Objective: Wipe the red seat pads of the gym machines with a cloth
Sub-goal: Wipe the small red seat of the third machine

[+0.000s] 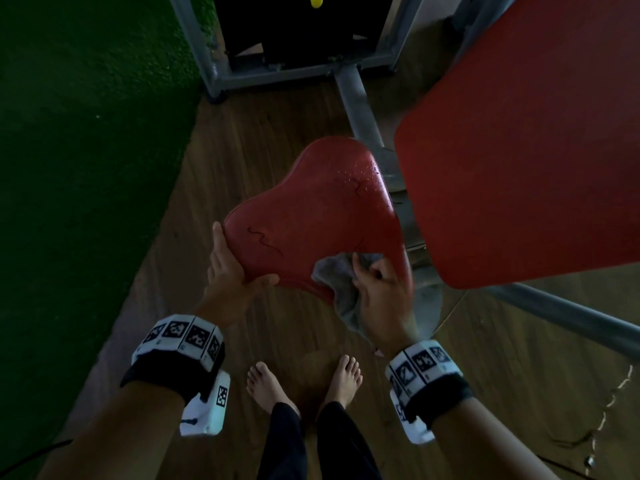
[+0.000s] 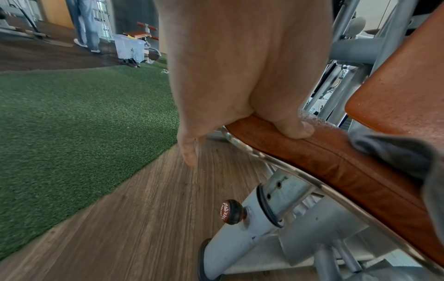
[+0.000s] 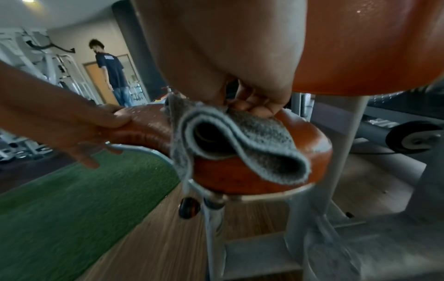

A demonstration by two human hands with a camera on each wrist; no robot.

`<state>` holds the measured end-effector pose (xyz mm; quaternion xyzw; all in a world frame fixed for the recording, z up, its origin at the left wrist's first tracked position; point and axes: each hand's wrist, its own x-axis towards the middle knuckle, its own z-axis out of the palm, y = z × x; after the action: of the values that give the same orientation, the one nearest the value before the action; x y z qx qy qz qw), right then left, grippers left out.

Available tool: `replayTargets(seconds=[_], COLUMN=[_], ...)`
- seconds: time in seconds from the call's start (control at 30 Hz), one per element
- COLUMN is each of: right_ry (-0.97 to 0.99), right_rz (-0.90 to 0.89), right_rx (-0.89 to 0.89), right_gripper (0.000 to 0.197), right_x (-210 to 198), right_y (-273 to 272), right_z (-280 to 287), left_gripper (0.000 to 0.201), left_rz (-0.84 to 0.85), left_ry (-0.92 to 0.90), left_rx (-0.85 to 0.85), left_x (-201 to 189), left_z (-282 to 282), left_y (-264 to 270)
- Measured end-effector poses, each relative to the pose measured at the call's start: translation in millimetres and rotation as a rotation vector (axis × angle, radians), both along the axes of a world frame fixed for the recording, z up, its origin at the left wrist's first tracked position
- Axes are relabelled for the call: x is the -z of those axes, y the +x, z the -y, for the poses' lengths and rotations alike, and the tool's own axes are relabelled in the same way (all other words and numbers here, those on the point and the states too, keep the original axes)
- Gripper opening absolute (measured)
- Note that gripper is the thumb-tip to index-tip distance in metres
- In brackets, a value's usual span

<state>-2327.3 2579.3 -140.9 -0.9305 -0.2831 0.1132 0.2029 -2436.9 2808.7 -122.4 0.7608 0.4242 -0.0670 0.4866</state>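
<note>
A red heart-shaped seat pad [image 1: 311, 216] with water droplets on it sits on a grey post in the middle of the head view. My left hand [image 1: 239, 261] grips its near left edge, thumb [image 2: 295, 129] on top and fingers under the rim. My right hand [image 1: 377, 292] holds a crumpled grey cloth [image 1: 337, 282] against the near right part of the seat pad, fingers [image 3: 254, 106] curled onto it. The cloth [image 3: 252, 136] hangs folded over the seat pad's front edge [image 3: 240, 176]. A larger red back pad [image 1: 519, 150] stands tilted close on the right.
Green turf [image 1: 86, 150] covers the floor on the left, with wood flooring [image 1: 259, 150] under the machine. A grey frame [image 1: 360, 105] runs back to the weight stack. An adjustment knob [image 2: 229, 212] sticks out below the seat. My bare feet [image 1: 304, 382] stand just behind. A person [image 3: 113, 76] stands far off.
</note>
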Motion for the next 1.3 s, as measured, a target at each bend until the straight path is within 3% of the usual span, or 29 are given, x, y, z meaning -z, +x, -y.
replayTargets(seconds=[0.13, 0.27, 0.5, 0.73, 1.0, 1.3], right_ry=[0.021, 0.049, -0.032, -0.051, -0.129, -0.182], right_rz=[0.086, -0.082, 0.014, 0.104, 0.104, 0.031], right_rx=[-0.012, -0.078, 0.003, -0.036, 0.016, -0.1], right_gripper=[0.047, 0.057, 0.057, 0.057, 0.06, 0.057], right_x=[-7, -9, -2, -8, 0, -2], right_y=[3, -16, 28, -5, 34, -9], right_z=[-1, 14, -9, 10, -13, 10], left_gripper=[0.134, 0.134, 0.133, 0.133, 0.133, 0.136], left_rz=[0.026, 0.026, 0.006, 0.004, -0.003, -0.017], left_ry=[0.001, 0.001, -0.019, -0.033, -0.051, -0.051], left_rx=[-0.009, 0.007, -0.01, -0.013, -0.032, -0.042], left_x=[2, 2, 1, 3, 0, -4], left_z=[0, -1, -1, -1, 1, -1], left_y=[-1, 0, -1, -1, 0, 1])
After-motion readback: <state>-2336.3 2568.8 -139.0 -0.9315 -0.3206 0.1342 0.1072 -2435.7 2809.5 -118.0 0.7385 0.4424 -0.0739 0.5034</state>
